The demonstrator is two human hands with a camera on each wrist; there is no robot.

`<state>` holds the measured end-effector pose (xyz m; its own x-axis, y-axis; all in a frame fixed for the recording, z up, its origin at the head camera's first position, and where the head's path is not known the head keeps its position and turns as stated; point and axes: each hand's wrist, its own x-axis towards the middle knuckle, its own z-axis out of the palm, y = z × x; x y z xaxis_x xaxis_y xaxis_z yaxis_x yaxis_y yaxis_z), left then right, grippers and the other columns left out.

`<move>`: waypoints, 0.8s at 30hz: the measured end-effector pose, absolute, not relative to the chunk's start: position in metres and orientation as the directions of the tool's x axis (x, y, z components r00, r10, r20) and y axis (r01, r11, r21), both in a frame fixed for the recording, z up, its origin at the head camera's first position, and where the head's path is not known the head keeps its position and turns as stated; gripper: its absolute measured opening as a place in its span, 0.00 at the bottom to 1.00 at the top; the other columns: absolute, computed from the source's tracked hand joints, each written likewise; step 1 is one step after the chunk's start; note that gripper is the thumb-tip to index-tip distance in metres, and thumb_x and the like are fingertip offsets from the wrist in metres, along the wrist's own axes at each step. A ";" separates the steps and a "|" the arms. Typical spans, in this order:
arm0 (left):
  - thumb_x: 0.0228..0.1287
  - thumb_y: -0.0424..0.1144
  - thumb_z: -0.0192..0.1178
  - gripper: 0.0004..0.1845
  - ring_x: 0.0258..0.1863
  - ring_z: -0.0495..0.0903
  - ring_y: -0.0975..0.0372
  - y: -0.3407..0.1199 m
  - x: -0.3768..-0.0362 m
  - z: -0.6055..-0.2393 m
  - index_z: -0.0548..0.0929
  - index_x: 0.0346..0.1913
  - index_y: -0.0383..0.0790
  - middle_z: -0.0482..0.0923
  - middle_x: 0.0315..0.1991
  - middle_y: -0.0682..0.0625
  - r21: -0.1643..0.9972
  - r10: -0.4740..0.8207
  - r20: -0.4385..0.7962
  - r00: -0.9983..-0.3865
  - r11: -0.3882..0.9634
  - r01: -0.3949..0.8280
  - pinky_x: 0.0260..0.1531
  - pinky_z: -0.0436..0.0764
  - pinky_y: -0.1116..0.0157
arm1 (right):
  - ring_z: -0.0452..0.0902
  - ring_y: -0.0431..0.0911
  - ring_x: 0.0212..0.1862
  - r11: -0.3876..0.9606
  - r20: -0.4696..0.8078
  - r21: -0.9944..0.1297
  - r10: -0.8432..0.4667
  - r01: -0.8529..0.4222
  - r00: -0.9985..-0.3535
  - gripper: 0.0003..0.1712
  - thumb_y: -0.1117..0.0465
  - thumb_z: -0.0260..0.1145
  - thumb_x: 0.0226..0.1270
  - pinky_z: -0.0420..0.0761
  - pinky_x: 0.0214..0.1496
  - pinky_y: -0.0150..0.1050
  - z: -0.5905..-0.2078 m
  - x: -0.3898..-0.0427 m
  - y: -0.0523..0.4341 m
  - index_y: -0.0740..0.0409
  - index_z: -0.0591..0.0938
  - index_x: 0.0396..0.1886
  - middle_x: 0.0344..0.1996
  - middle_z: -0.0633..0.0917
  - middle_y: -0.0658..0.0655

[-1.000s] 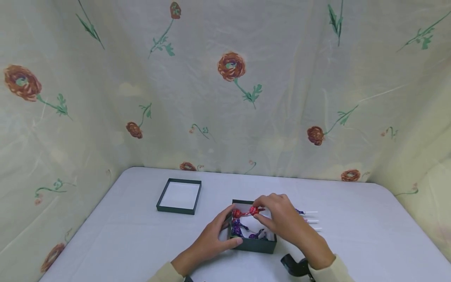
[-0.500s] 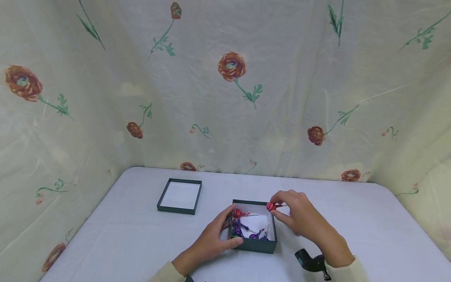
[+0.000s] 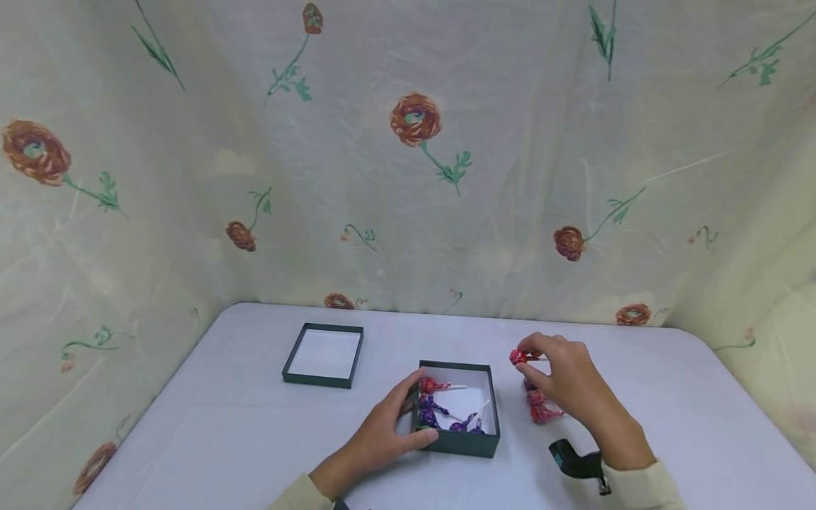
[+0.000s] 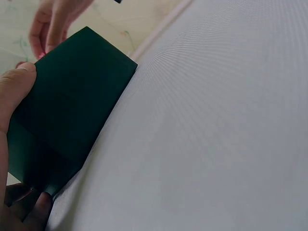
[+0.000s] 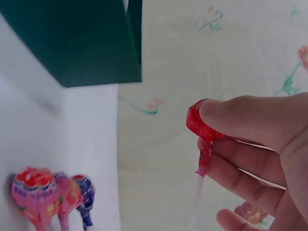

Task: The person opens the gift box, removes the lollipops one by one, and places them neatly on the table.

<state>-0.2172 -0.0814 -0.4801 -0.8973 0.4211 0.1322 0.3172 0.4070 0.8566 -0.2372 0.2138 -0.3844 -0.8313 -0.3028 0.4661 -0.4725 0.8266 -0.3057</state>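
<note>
The right hand [image 3: 569,379] pinches a red-wrapped lollipop on a white stick [image 3: 518,357] between thumb and fingertips [image 5: 226,113], holding it above the table, up and to the right of the box's far right corner; in the right wrist view the red head sits under the thumb and the stick runs down past the curled fingers. Just below that grip, on the table beside the box's right wall, lies a small cluster of wrapped lollipops, pink, red and purple [image 3: 537,405], close together with their sticks partly hidden by the hand. To the left of the grip stands the dark green, open, square cardboard box [image 3: 460,443] with a white inside, holding one red lollipop [image 3: 428,386] at its far left and several purple-wrapped lollipops [image 3: 440,418] along the near side. The left hand [image 3: 382,432] grips the box's left wall, thumb on the near front corner and fingers curled around the far side; the left wrist view shows the thumb [image 4: 12,89] pressed against the dark green side. Farther left and well apart from both hands, the matching dark green box lid [image 3: 324,355] lies upturned on the white tabletop [image 3: 223,432]. A cream cloth printed with rust-red flowers [image 3: 408,177] hangs behind and around the table.
</note>
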 end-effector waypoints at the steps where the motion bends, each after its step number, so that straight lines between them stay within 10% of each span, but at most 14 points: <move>1: 0.58 0.57 0.65 0.46 0.71 0.58 0.56 -0.081 -0.217 -0.480 0.52 0.76 0.59 0.54 0.74 0.55 0.857 0.422 0.134 -0.897 0.405 0.319 0.66 0.67 0.57 | 0.83 0.50 0.39 0.832 0.467 -0.303 -0.295 -0.464 -0.833 0.14 0.63 0.77 0.52 0.83 0.45 0.53 -0.386 -0.238 0.215 0.56 0.84 0.38 0.33 0.87 0.52; 24: 0.57 0.57 0.66 0.47 0.72 0.57 0.59 -0.082 -0.217 -0.479 0.52 0.76 0.59 0.54 0.74 0.58 0.861 0.422 0.131 -0.897 0.399 0.314 0.66 0.66 0.59 | 0.79 0.57 0.42 0.888 0.345 -0.346 -0.180 -0.303 -0.921 0.14 0.61 0.75 0.55 0.67 0.44 0.60 -0.421 -0.264 0.235 0.57 0.86 0.41 0.34 0.88 0.56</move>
